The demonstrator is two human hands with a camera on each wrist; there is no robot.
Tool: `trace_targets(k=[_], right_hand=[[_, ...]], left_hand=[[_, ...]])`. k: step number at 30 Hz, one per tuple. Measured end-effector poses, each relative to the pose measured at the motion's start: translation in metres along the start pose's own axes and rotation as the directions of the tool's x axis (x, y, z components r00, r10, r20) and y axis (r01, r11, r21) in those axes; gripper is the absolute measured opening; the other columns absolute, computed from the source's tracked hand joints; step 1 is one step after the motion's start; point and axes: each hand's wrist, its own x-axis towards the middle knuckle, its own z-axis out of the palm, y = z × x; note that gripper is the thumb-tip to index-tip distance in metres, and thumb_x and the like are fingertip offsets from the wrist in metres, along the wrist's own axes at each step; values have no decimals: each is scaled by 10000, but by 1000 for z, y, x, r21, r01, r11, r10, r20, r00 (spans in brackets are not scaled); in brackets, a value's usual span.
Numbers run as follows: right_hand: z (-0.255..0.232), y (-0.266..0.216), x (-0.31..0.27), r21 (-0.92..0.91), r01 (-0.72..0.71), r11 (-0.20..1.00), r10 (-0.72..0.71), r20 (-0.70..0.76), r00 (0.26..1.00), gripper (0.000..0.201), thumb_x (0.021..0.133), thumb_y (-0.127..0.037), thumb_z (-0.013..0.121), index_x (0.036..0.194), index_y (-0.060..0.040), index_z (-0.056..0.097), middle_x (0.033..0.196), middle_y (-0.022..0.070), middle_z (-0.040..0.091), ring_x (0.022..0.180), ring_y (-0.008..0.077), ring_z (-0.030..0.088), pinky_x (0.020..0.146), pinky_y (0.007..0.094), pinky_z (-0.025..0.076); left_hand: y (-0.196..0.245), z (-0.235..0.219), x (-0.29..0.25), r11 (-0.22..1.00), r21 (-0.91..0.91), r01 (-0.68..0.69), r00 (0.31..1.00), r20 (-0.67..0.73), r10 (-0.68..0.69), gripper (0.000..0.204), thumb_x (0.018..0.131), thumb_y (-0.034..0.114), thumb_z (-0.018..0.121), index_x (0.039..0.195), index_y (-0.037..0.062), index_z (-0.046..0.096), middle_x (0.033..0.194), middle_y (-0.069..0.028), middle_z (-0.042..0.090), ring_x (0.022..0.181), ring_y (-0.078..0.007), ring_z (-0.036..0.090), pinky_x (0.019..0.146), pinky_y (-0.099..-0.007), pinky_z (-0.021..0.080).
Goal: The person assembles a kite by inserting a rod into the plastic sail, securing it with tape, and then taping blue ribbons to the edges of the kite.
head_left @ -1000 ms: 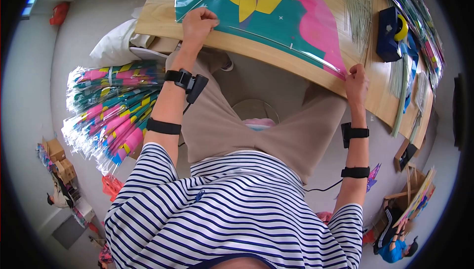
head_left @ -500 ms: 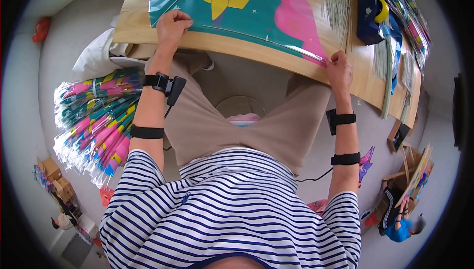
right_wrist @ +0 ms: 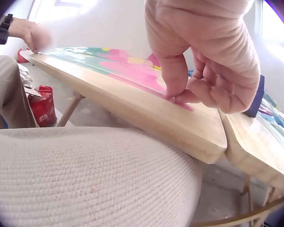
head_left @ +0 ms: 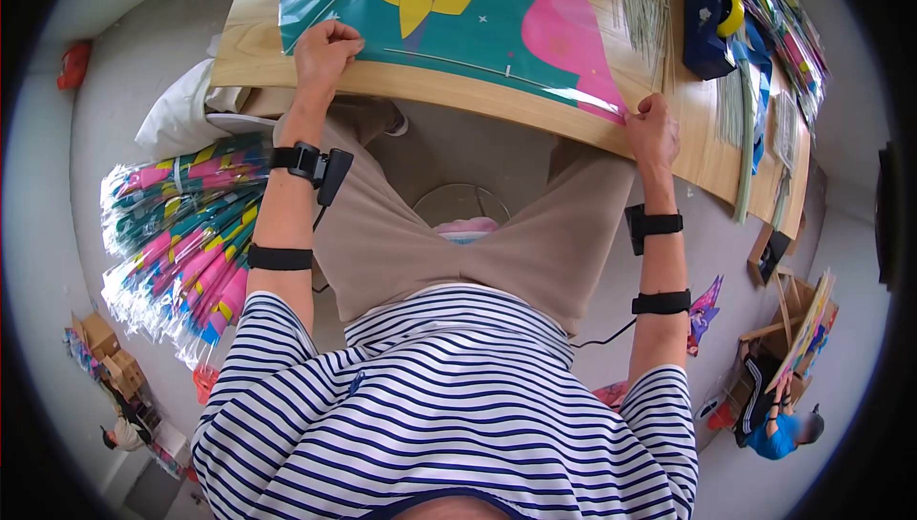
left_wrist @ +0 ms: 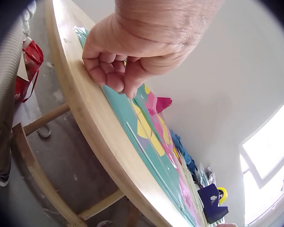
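A printed plastic sheet [head_left: 449,28] in teal, pink and yellow lies along the near edge of the wooden table [head_left: 250,52]. A thin pale rod [head_left: 444,59] runs along the sheet's near edge, with a small white piece across it. My left hand [head_left: 323,57] is at the near edge toward the left, its fingers [left_wrist: 114,80] curled and thumb close to them, left of the rod's end. At the far right, my right hand [head_left: 654,133] pinches the pink corner between thumb and index finger, seen close in the right wrist view [right_wrist: 173,98].
To the right on the table are a blue tape dispenser [head_left: 705,28] with yellow tape, several thin sticks [head_left: 640,4] and wrapped bundles [head_left: 778,19]. Left of my legs lies a pile of plastic-wrapped colourful bundles [head_left: 181,233]. Another person [head_left: 778,434] works at the lower right.
The head view has shifted, so the table and both hands appear farther left. Both hands stay at the same places on the sheet.
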Motion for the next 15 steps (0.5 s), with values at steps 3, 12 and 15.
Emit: trace_targets(k=[3, 12, 15], right_hand=[[1, 3, -1, -26, -14, 1000, 12, -56, 998, 331, 790, -322, 810, 977, -114, 634, 928, 99, 711, 954, 312, 679, 812, 438, 514], [0, 8, 1, 85, -125, 988, 122, 42, 992, 309, 762, -358, 833, 890, -114, 693, 958, 102, 721, 955, 302, 681, 802, 428, 526], [-3, 5, 0, 96, -143, 985, 140, 45, 989, 299, 761, -355, 834, 871, -114, 697, 956, 102, 724, 955, 306, 682, 806, 425, 526]], left_hand=[[-2, 0, 1, 1000, 14, -11, 1000, 9, 11, 81, 766, -9, 749, 825, 6, 695, 690, -22, 647, 589, -86, 559, 541, -242, 437], [-5, 0, 4, 1000, 12, 4, 1000, 17, -4, 85, 789, -12, 741, 851, 6, 685, 710, -17, 642, 585, -80, 544, 538, -231, 426], [-7, 0, 6, 1000, -14, 7, 1000, 6, -7, 88, 752, -15, 752, 824, -1, 704, 693, -27, 659, 587, -91, 563, 550, -251, 451]])
